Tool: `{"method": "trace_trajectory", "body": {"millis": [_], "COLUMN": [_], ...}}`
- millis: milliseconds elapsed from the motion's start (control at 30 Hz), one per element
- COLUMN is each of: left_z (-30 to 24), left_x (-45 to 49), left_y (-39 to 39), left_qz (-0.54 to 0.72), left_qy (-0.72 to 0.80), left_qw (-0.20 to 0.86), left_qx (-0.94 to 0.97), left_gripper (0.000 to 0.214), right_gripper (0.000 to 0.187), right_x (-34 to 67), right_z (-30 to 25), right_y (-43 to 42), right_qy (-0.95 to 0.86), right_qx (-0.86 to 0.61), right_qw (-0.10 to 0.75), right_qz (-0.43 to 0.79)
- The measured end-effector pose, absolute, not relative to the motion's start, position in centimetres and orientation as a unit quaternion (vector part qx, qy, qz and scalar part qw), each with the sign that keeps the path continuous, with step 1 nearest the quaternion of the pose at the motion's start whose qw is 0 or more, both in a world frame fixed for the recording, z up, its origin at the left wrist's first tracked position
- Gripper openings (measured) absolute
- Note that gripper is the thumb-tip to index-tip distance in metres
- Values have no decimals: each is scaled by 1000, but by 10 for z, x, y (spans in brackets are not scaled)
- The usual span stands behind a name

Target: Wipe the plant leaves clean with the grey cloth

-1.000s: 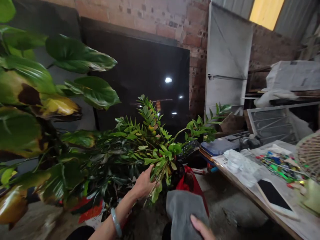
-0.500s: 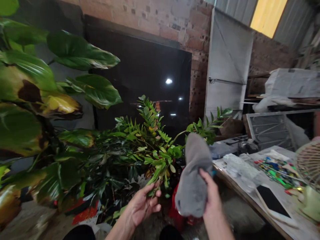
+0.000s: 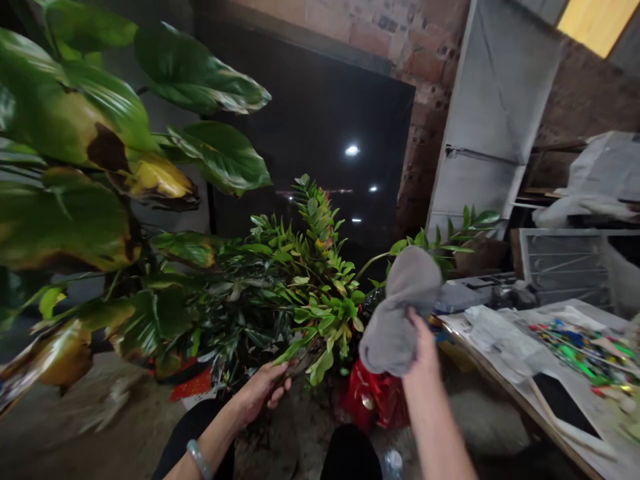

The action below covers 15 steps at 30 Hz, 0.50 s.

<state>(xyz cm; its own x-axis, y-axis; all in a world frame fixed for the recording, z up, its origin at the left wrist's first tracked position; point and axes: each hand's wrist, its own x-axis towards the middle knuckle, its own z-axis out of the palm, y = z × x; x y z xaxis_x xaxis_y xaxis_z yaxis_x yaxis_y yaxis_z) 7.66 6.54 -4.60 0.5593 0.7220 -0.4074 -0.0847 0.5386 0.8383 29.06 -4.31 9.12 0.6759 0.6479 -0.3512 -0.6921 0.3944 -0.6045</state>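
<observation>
My left hand [image 3: 263,390], with a pale bangle on its wrist, grips a thin leafy stem [image 3: 305,343] of a bushy green plant [image 3: 295,280] in front of me. My right hand [image 3: 423,350] is raised and closed on a grey cloth [image 3: 400,310], which hangs bunched just right of the plant's leaves. Below the cloth sits a red wrapped pot [image 3: 373,400].
A large-leaved plant [image 3: 90,180] with yellow and brown patches fills the left. A big dark screen [image 3: 325,133] leans on the brick wall behind. At right, a table [image 3: 505,380] holds a tablet [image 3: 563,403], papers and coloured items. A white panel [image 3: 495,120] stands upright.
My right hand lifted the grey cloth from low in front of me up beside the leaves. My left hand slid lower along the stem. The view shifted right and down.
</observation>
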Motion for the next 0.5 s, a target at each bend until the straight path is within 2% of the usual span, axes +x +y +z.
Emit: {"method": "trace_trajectory", "body": {"millis": [133, 167, 233, 333, 433, 500], "left_z": [-61, -64, -66, -64, -61, -62], "left_x": [70, 69, 68, 71, 76, 78], "left_y": [70, 72, 75, 75, 71, 68], "left_qz": [258, 258, 263, 266, 258, 267], "left_qy": [404, 408, 409, 402, 384, 374], "left_qw": [782, 782, 783, 786, 792, 791], "left_qx": [398, 394, 389, 388, 398, 403], "left_gripper": [37, 34, 32, 38, 45, 49], "right_gripper": [30, 36, 45, 54, 55, 43], "right_x": [225, 215, 213, 242, 270, 269], "right_z": [28, 14, 1, 30, 79, 92], "right_y": [-37, -47, -70, -88, -63, -37], "right_qy": [1, -21, -65, -53, -5, 4], "right_qx": [-501, -524, -583, -629, -528, -472], "right_qw": [680, 674, 677, 697, 784, 798], "right_qz": [535, 520, 444, 339, 326, 375]}}
